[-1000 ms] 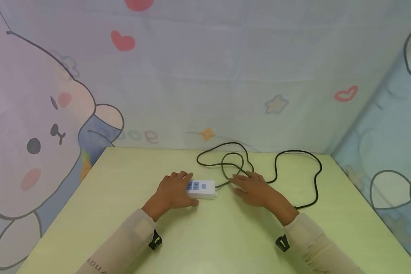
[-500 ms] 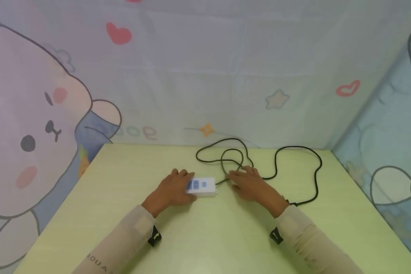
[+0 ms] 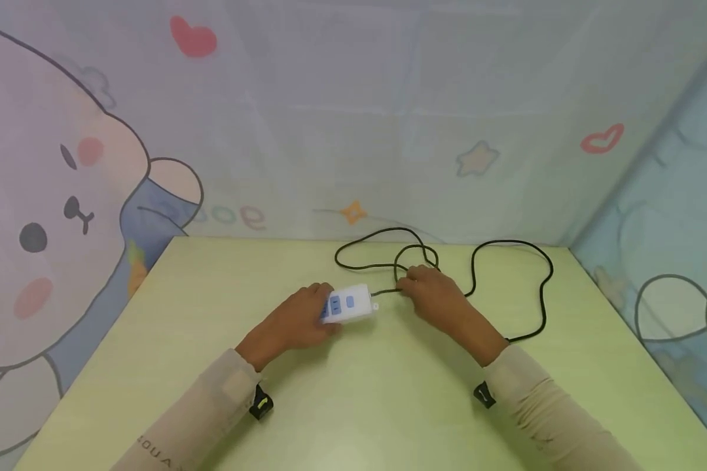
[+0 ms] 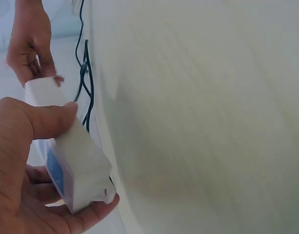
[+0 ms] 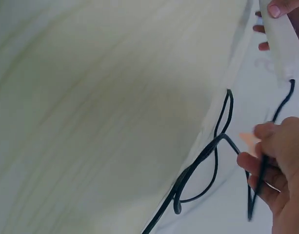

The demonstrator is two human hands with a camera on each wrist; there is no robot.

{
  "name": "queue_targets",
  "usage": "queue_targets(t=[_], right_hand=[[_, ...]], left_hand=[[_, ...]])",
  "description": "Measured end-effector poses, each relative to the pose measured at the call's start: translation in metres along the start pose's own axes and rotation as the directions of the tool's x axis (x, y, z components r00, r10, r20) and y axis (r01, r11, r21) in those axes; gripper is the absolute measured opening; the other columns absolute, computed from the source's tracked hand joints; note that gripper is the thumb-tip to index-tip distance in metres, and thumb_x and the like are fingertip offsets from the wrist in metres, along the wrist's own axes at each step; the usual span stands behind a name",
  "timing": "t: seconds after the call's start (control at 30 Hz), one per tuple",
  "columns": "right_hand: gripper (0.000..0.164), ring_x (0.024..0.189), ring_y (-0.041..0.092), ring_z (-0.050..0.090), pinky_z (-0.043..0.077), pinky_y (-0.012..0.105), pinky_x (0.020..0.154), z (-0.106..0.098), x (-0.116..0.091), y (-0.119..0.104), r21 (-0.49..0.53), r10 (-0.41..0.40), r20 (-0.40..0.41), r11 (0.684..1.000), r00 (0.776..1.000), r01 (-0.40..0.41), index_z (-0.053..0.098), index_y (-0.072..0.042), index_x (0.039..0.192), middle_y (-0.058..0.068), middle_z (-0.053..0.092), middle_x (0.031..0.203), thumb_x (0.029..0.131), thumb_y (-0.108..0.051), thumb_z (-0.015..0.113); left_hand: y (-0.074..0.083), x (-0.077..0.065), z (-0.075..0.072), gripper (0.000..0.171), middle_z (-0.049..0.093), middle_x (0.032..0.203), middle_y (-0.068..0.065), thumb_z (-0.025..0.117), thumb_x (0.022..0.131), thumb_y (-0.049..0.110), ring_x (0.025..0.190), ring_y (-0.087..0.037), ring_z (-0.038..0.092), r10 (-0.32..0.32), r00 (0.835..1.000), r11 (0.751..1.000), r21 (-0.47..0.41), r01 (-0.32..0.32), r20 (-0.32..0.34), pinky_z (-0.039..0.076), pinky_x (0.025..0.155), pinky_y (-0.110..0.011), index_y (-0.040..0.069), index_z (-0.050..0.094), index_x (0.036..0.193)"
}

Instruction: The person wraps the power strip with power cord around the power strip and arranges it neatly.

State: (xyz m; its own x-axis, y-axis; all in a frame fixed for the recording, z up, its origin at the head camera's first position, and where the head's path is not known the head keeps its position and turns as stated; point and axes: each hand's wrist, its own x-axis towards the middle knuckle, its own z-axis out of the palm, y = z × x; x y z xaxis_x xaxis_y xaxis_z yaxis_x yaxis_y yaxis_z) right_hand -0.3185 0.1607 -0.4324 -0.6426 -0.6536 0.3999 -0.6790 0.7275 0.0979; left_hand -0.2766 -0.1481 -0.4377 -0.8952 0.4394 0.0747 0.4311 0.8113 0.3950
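Note:
My left hand [image 3: 302,318] grips the left end of a white power strip [image 3: 359,303] with blue outlets and a blue switch. The strip is tilted, and in the left wrist view the thumb lies along one side of its casing [image 4: 83,146] with fingers round the other. A black cord [image 3: 385,292] runs from the strip's right end to my right hand [image 3: 437,299]. In the right wrist view, the thumb and fingers [image 5: 273,146] pinch that cord a short way from the strip. Part of the strip is hidden under the left hand.
Looped cord [image 3: 365,267] lies on the pale yellow table [image 3: 212,275] toward its back edge. More of it curves out to the right [image 3: 550,268] and passes behind the right wrist. A printed cloth [image 3: 330,131] hangs behind the table.
The left hand has raised and tilted the power strip from the table. The right hand first moved left toward the strip, then took hold of the cord and shifted the small loop right.

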Motion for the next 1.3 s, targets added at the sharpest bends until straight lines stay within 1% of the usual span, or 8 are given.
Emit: queue_targets(t=[0.13, 0.3, 0.53, 0.63, 0.77, 0.97, 1.13, 1.3], right_hand=[[0.015, 0.066, 0.017, 0.055, 0.049, 0.03, 0.058, -0.004, 0.0, 0.003, 0.081, 0.008, -0.115, 0.997, 0.993, 0.001, 0.08, -0.009, 0.119, 0.007, 0.069, 0.095, 0.104, -0.01, 0.08], [0.019, 0.064, 0.014, 0.053, 0.043, 0.028, 0.055, -0.004, -0.001, -0.005, 0.162, 0.029, -0.198, 0.987, 0.98, 0.004, 0.081, -0.006, 0.124, 0.007, 0.073, 0.098, 0.106, -0.01, 0.077], [0.021, 0.081, 0.022, 0.068, 0.056, 0.039, 0.07, -0.009, 0.001, -0.036, 0.328, 0.134, -0.078, 0.939, 0.988, -0.102, 0.079, -0.002, 0.128, 0.012, 0.081, 0.111, 0.109, -0.008, 0.072], [0.02, 0.078, 0.02, 0.064, 0.052, 0.037, 0.07, -0.013, 0.003, -0.046, 0.375, 0.169, 0.008, 0.913, 0.986, -0.16, 0.078, -0.005, 0.123, 0.009, 0.079, 0.098, 0.115, -0.016, 0.064], [0.024, 0.069, 0.015, 0.048, 0.042, 0.033, 0.066, -0.02, 0.003, -0.055, 0.39, 0.158, 0.102, 0.902, 0.982, -0.186, 0.067, -0.008, 0.102, 0.003, 0.057, 0.074, 0.119, -0.02, 0.056], [0.032, 0.077, 0.015, 0.056, 0.048, 0.032, 0.069, -0.028, -0.003, -0.064, 0.353, 0.075, 0.178, 0.926, 0.981, -0.135, 0.071, 0.001, 0.136, 0.006, 0.072, 0.092, 0.119, -0.019, 0.053], [0.027, 0.072, 0.012, 0.055, 0.048, 0.029, 0.065, -0.034, -0.012, -0.068, 0.302, -0.023, 0.153, 0.953, 0.988, -0.024, 0.076, -0.002, 0.127, 0.001, 0.07, 0.087, 0.116, -0.021, 0.06], [0.026, 0.078, 0.012, 0.063, 0.054, 0.031, 0.074, -0.042, -0.018, -0.067, 0.286, -0.101, 0.085, 0.955, 0.991, 0.073, 0.081, -0.005, 0.128, -0.001, 0.078, 0.093, 0.11, -0.02, 0.069]], left_hand=[[0.003, -0.004, -0.007, 0.058, 0.07, 0.113, -0.012, 0.077, 0.105, 0.032, 0.097, -0.023, 0.065, 0.005, 1.0, 0.995, -0.097, -0.005, -0.007, 0.057, 0.089, -0.046, -0.002, 0.054, 0.145], [0.014, -0.011, -0.011, 0.066, 0.071, 0.119, -0.009, 0.076, 0.107, 0.041, 0.097, -0.02, 0.066, 0.015, 0.999, 0.984, -0.176, -0.022, -0.037, 0.057, 0.085, -0.041, 0.003, 0.052, 0.156], [0.038, -0.01, -0.017, 0.065, 0.072, 0.11, -0.009, 0.076, 0.105, 0.045, 0.087, -0.019, 0.069, 0.012, 0.988, 0.976, -0.213, -0.045, -0.153, 0.057, 0.073, -0.034, 0.002, 0.055, 0.149], [0.043, -0.007, -0.018, 0.064, 0.069, 0.109, -0.011, 0.075, 0.106, 0.044, 0.084, -0.021, 0.068, -0.003, 0.983, 0.977, -0.212, -0.036, -0.184, 0.057, 0.07, -0.034, 0.0, 0.052, 0.146], [0.044, -0.006, -0.019, 0.063, 0.066, 0.109, -0.016, 0.073, 0.108, 0.038, 0.083, -0.023, 0.067, 0.002, 0.978, 0.982, -0.187, -0.042, -0.21, 0.056, 0.069, -0.034, -0.006, 0.048, 0.145], [0.043, -0.008, -0.023, 0.064, 0.069, 0.108, -0.016, 0.074, 0.106, 0.039, 0.084, -0.024, 0.068, -0.043, 0.978, 0.986, -0.167, 0.008, -0.205, 0.056, 0.069, -0.034, -0.006, 0.052, 0.145], [0.041, -0.013, -0.032, 0.058, 0.074, 0.103, -0.012, 0.081, 0.1, 0.042, 0.081, -0.022, 0.069, -0.089, 0.978, 0.993, -0.091, 0.073, -0.19, 0.055, 0.067, -0.035, 0.0, 0.062, 0.136], [0.041, -0.017, -0.04, 0.06, 0.075, 0.104, -0.012, 0.083, 0.099, 0.04, 0.082, -0.023, 0.069, -0.071, 0.977, 0.997, 0.009, 0.074, -0.203, 0.057, 0.07, -0.04, 0.0, 0.062, 0.138]])
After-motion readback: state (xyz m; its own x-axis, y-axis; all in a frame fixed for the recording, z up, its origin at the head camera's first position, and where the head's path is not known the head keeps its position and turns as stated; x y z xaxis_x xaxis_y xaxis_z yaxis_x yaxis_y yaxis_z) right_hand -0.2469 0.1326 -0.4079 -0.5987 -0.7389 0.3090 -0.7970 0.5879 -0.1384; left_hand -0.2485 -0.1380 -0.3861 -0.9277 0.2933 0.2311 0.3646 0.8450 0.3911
